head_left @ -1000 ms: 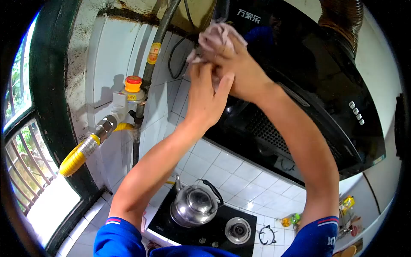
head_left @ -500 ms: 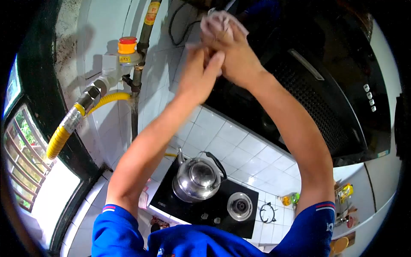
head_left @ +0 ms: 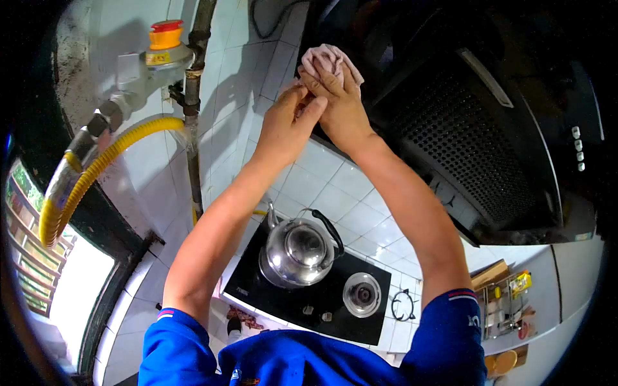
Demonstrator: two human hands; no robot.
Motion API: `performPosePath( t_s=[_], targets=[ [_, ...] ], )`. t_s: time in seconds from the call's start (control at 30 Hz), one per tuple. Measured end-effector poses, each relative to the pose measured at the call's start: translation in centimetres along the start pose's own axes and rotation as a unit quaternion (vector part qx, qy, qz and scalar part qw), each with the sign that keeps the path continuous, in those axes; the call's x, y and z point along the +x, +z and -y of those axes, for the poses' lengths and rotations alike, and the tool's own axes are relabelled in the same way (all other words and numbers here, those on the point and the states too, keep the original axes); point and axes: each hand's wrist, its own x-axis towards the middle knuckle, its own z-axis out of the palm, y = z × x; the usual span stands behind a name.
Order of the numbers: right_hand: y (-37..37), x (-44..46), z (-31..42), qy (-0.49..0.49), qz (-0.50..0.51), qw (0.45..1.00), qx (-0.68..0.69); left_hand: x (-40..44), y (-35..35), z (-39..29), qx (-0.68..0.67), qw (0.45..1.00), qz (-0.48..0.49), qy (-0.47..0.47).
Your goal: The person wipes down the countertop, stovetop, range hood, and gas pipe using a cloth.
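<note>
My right hand (head_left: 344,116) presses a bunched pale pink cloth (head_left: 329,59) to the left edge of the black range hood (head_left: 399,83), its fingers bent over the cloth. Close beside it, my left hand (head_left: 286,125) has curled fingers, with a bit of the same pink cloth at their tips. The left thumb lies against the right hand. Part of the cloth is hidden behind the fingers. Both arms are raised above the stove.
Below stands a steel kettle (head_left: 299,251) on a black gas stove (head_left: 322,305) with a second burner (head_left: 362,294). A loose pan support (head_left: 403,305) lies on the tiles. At left are a gas pipe (head_left: 193,116) and a yellow hose (head_left: 116,145). A rack (head_left: 508,302) stands right.
Both hands and the cloth are lower in view and slightly left along the hood's edge. The view has shifted, showing more of the hood's underside mesh. The hands are less blurred.
</note>
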Motion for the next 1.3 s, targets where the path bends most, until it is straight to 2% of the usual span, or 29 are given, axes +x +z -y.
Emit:
performPosePath(
  t_s=[0.03, 0.07, 0.1, 0.13, 0.17, 0.23, 0.3, 0.33, 0.37, 0.43, 0.47, 0.5, 0.57, 0.6, 0.67, 0.7, 0.77, 0.8, 0.83, 0.9, 0.93, 0.97, 1.03, 1.07, 1.1, 1.17, 1.3],
  targets=[
    [1.3, -1.3, 0.4, 0.004, 0.004, 1.000, 0.005, -0.2, 0.0, 0.9, -0.026, 1.000, 0.001, -0.017],
    [3.5, -3.1, 1.1, 0.012, 0.024, 1.000, -0.011, -0.8, -0.1, 1.9, 0.065, 0.993, 0.046, -0.083],
    [5.6, -4.5, 1.7, 0.016, 0.041, 0.999, -0.028, -1.8, 0.1, 2.7, 0.068, 0.993, 0.043, -0.086],
    [6.0, -5.3, 1.8, 0.019, 0.032, 0.999, 0.030, -3.3, 0.3, 3.0, 0.042, 0.990, 0.055, -0.125],
    [6.9, -5.4, 1.5, 0.017, 0.029, 0.999, 0.033, -4.1, 0.5, 3.4, 0.016, 0.985, 0.066, -0.160],
    [5.7, -4.4, 1.9, -0.022, 0.054, 0.998, 0.028, -3.8, 0.2, 2.6, 0.048, 0.976, 0.098, -0.190],
    [3.2, -1.9, 1.6, -0.020, 0.044, 0.999, 0.024, -2.8, 0.9, 2.5, -0.035, 0.998, -0.037, -0.023],
    [3.2, -1.1, 1.4, -0.004, 0.020, 1.000, 0.022, -2.1, 1.4, 1.3, -0.044, 0.995, -0.093, 0.007],
    [3.4, -0.8, 1.4, 0.015, -0.002, 1.000, 0.019, -1.7, 1.6, 1.6, -0.049, 0.995, -0.086, 0.006],
    [4.9, -3.0, 2.0, 0.057, 0.029, 0.998, 0.007, -1.0, 1.0, 2.3, -0.111, 0.985, 0.008, -0.133],
    [6.4, -5.0, 1.9, 0.037, 0.100, 0.994, 0.007, -1.4, 1.3, 4.9, -0.070, 0.978, 0.072, -0.182],
    [7.0, -7.3, 1.7, -0.004, 0.077, 0.997, -0.024, -3.4, 2.5, 4.2, -0.051, 0.984, 0.049, -0.161],
    [7.2, -8.8, 0.5, 0.007, 0.078, 0.989, 0.126, -4.9, 3.6, 5.0, 0.001, 0.990, 0.076, -0.122],
    [6.0, -8.6, 0.4, 0.013, 0.080, 0.989, 0.125, -4.9, 3.8, 3.3, 0.000, 0.989, 0.083, -0.123],
    [1.5, -5.7, -0.2, 0.014, 0.015, 0.994, 0.105, -3.9, 4.1, -1.8, 0.046, 0.994, -0.002, -0.095],
    [0.0, -4.6, -0.3, 0.038, -0.029, 0.993, 0.108, -3.5, 4.3, -2.1, 0.045, 0.995, 0.001, -0.094],
    [-2.1, -2.9, -1.4, 0.011, -0.064, 0.997, 0.049, -2.6, 4.5, -2.2, 0.015, 0.994, -0.079, 0.073],
    [-2.2, -3.3, -1.5, 0.004, -0.062, 0.997, 0.048, -2.6, 5.2, -2.2, 0.032, 0.989, -0.088, 0.118],
    [-1.9, -4.4, -1.1, 0.010, -0.060, 0.997, 0.050, -3.2, 5.6, -1.8, 0.033, 0.989, -0.083, 0.114],
    [0.6, -7.7, -0.1, 0.045, -0.039, 0.985, 0.163, -4.5, 6.6, 0.5, 0.025, 0.996, -0.011, -0.086],
    [1.3, -8.9, 0.1, 0.027, 0.017, 0.995, 0.091, -5.2, 6.9, 1.6, 0.008, 0.998, 0.009, -0.069],
    [2.2, -9.8, -0.3, 0.029, 0.015, 0.995, 0.090, -5.9, 7.1, 2.5, 0.010, 0.998, 0.011, -0.067],
    [0.7, -9.5, -0.3, 0.016, 0.028, 0.995, 0.089, -6.6, 7.8, 1.8, 0.027, 0.999, -0.021, 0.013],
    [1.0, -8.8, -0.4, 0.036, -0.011, 0.994, 0.105, -6.6, 7.9, 1.1, 0.004, 0.999, -0.037, -0.007],
    [-1.3, -8.1, -0.7, -0.016, 0.009, 0.999, 0.036, -6.5, 8.1, 0.4, 0.002, 1.000, -0.028, -0.014],
    [-1.0, -8.9, -1.1, -0.020, 0.023, 0.999, 0.036, -5.9, 8.6, -0.4, 0.012, 0.999, -0.037, -0.016],
    [-3.4, -12.7, -1.9, -0.011, 0.030, 0.999, 0.012, -7.8, 11.4, 0.3, 0.004, 0.999, 0.025, -0.025]
  ],
)
